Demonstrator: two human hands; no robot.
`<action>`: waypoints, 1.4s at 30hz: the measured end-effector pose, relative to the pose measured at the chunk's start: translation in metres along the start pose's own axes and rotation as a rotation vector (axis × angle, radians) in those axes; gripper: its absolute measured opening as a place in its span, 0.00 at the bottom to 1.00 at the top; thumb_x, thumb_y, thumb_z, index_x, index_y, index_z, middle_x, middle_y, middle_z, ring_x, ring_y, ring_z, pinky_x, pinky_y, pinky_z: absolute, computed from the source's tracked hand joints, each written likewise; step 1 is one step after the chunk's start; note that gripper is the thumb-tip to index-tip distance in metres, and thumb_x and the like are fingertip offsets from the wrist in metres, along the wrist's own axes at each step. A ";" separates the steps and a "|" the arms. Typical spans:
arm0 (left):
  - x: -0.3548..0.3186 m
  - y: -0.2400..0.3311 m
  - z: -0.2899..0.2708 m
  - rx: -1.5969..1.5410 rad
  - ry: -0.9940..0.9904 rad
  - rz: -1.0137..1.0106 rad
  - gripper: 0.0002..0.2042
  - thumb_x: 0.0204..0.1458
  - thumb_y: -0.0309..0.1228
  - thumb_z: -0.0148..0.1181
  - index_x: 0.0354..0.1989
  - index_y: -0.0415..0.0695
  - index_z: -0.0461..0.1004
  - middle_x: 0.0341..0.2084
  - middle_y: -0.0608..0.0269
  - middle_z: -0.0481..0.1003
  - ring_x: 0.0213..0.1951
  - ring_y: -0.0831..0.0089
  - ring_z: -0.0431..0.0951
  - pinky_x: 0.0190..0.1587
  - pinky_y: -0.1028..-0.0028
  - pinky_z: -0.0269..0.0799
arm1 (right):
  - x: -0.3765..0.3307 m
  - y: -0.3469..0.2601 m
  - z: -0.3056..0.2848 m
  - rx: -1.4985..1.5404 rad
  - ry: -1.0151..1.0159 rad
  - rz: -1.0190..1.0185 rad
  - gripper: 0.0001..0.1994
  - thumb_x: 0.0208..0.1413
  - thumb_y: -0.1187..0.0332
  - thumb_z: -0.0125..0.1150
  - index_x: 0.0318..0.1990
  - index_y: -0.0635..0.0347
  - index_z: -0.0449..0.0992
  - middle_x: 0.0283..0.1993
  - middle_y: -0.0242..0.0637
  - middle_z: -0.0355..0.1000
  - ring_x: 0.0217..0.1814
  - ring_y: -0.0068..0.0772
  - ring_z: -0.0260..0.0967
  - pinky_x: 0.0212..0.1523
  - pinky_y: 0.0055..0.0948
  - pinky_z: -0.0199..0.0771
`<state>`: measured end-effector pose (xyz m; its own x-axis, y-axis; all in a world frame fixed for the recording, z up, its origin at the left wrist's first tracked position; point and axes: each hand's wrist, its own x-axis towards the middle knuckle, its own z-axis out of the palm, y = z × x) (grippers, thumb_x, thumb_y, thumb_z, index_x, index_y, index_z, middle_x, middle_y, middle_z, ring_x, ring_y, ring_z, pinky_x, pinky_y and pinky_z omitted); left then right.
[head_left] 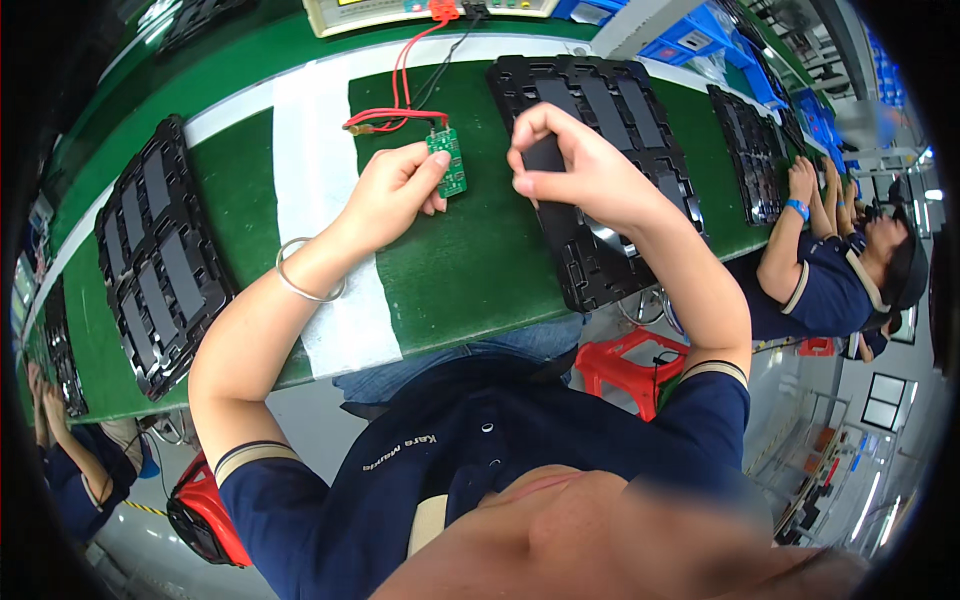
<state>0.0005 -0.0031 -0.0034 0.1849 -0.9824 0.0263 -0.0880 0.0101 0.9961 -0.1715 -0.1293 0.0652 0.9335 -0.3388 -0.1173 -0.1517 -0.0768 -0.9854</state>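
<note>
A small green circuit board (452, 165) stands upright in my left hand (400, 190), pinched between thumb and fingers at its left side. Red wires (400, 114) run to the board's top end. My right hand (580, 170) is over the left part of a black moulded tray (580, 285). Its thumb and index finger curl around a dark flat rectangular piece (543, 156), partly hidden by the fingers. Whether that piece is lifted off the tray I cannot tell. Grey flat rectangular pieces (605, 110) lie in the tray's slots.
Another loaded black tray (160, 260) lies left on the green bench (450, 290), beyond a white strip (318, 200). At the back stands an instrument (400, 14) with red and black leads. A co-worker (825, 270) sits at right near another tray (745, 150); red stools (630, 370) stand below.
</note>
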 end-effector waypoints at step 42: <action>-0.002 0.002 -0.002 -0.072 0.041 0.012 0.15 0.55 0.35 0.44 0.20 0.39 0.65 0.12 0.67 0.67 0.16 0.81 0.70 0.19 0.82 0.65 | 0.053 0.026 0.014 0.231 -0.099 0.141 0.12 0.44 0.79 0.57 0.35 0.59 0.62 0.33 0.27 0.63 0.36 0.15 0.61 0.38 0.18 0.63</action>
<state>0.0021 -0.0003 -0.0010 0.2243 -0.9737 0.0403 -0.0204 0.0366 0.9991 -0.1212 -0.1361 0.0320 0.9374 -0.2364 -0.2556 -0.2151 0.1840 -0.9591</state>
